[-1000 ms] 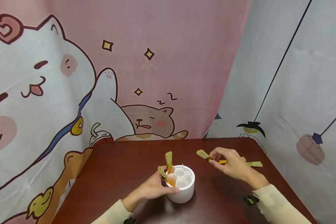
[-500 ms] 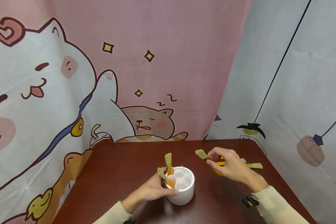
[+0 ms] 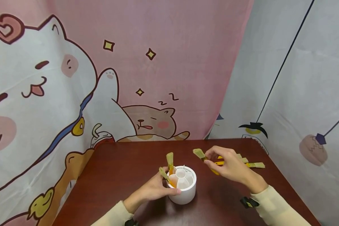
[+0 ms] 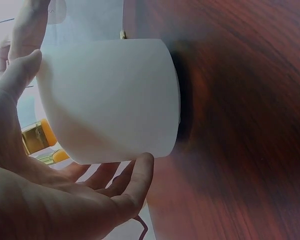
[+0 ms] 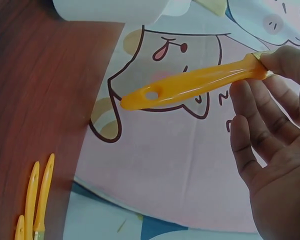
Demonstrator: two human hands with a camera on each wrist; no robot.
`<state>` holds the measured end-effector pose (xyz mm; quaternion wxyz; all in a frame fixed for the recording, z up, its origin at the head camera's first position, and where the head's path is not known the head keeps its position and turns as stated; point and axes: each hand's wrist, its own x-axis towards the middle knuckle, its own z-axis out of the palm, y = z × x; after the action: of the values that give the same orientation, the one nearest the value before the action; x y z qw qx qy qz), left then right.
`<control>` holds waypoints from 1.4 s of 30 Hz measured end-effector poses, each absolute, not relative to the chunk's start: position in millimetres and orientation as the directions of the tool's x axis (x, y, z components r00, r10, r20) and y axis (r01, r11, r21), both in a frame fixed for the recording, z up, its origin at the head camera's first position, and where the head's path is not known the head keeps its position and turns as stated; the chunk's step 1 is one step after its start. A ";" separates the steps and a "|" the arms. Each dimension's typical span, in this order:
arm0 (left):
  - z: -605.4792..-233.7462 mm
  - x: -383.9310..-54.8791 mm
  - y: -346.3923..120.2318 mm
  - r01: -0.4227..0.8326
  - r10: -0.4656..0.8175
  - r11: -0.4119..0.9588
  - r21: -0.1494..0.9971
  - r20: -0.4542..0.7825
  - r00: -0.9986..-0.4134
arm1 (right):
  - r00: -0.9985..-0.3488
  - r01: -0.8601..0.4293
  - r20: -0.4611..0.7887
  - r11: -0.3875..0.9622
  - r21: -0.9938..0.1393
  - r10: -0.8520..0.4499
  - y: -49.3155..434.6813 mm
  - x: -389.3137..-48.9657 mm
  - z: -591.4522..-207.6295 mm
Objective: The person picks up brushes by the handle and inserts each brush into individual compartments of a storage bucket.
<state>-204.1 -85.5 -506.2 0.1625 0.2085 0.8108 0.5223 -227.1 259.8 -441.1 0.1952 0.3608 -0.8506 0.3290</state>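
Note:
A white round holder (image 3: 183,197) with petal-shaped compartments stands on the table. My left hand (image 3: 152,191) grips its left side, thumb at the near rim; the left wrist view shows fingers curved round its smooth wall (image 4: 110,100). Two paint brushes stand in the holder bristles up, one upright (image 3: 170,159) and one leaning left (image 3: 164,174). To the right, my right hand (image 3: 231,164) pinches another paint brush (image 3: 199,153) above the table. Its bristles point up and left; the yellow handle (image 5: 190,87), with a hole near its end, slopes down below the fingers.
Several more yellow-handled brushes (image 3: 255,165) lie on the dark red table (image 3: 124,175), behind and right of my right hand, partly hidden by it. Cartoon-printed cloth (image 3: 186,78) hangs behind the table and along both sides.
My right hand has moved slightly left, towards the holder, and the brush's handle end has swung downward. More of the lying brushes shows. The left hand keeps its hold.

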 end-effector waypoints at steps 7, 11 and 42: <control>-504.1 -205.0 -85.4 0.155 0.506 0.359 0.920 -0.053 -0.861 | -0.634 -0.769 0.596 0.482 -0.420 -0.492 251.0 -223.5 -434.4; -504.6 -204.5 -85.7 0.154 0.510 0.354 0.922 -0.052 -0.859 | -0.605 -0.792 0.628 0.451 -0.410 -0.490 245.1 -219.6 -430.0; -501.1 -203.9 -85.1 0.144 0.516 0.353 0.924 -0.064 -0.854 | -0.417 -0.908 0.755 0.274 -0.318 -0.506 204.6 -204.4 -412.6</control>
<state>-203.9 -85.1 -501.1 0.1752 0.2052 0.8036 0.5305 -204.4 204.6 -412.6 0.2664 0.4696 -0.7525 0.3772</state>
